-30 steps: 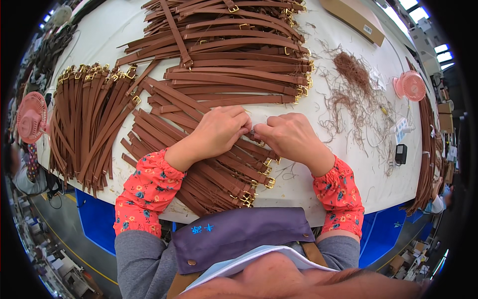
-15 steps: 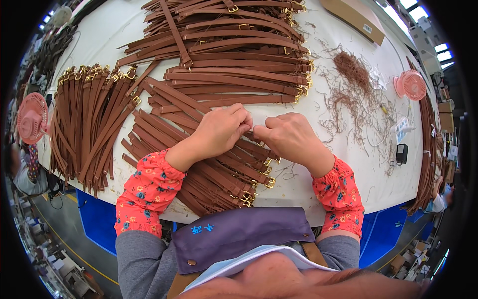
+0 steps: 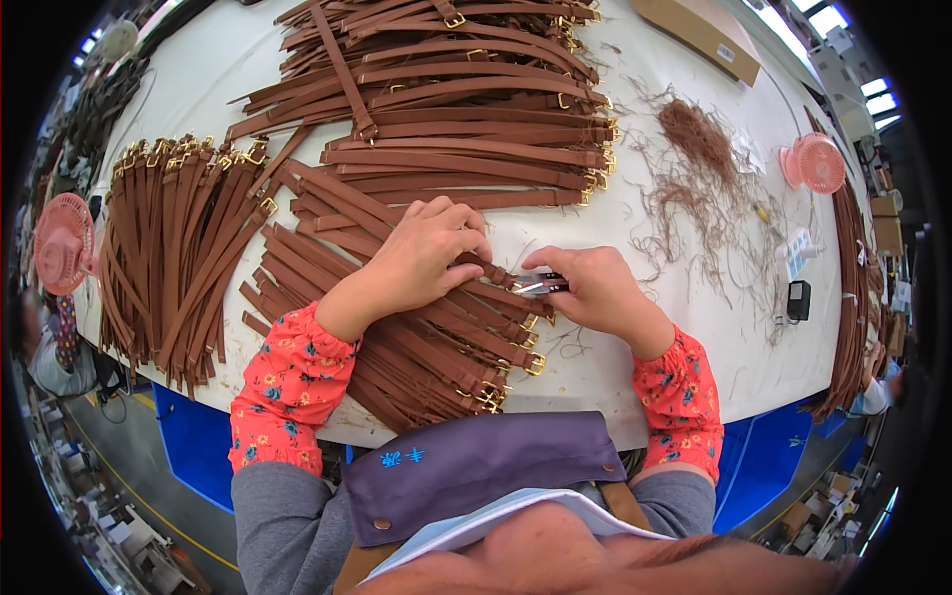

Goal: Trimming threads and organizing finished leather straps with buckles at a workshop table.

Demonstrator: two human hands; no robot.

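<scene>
My left hand [image 3: 428, 256] has its thumb and fingers closed on a brown leather strap [image 3: 496, 272] near its buckle end, above the near pile. In my right hand [image 3: 607, 290] are small thread snips [image 3: 538, 285], their silver blades pointing left at the strap's end. Whether the blades touch the strap I cannot tell. Under my hands lies a fanned pile of similar brown straps [image 3: 416, 347], gold buckles [image 3: 493, 392] toward the right.
More buckled straps are stacked at the far side [image 3: 466, 129] and in a bundle at the left [image 3: 178, 248]. Loose brown threads [image 3: 699, 139] lie to the right. Pink fans [image 3: 818, 162] stand at both sides, with a black adapter [image 3: 798, 299] and a cardboard box [image 3: 699, 38] on the white table [image 3: 595, 407].
My hands have moved apart from their pinch together. My right hand has come down slightly, and the snips now show in it beside the strap's end.
</scene>
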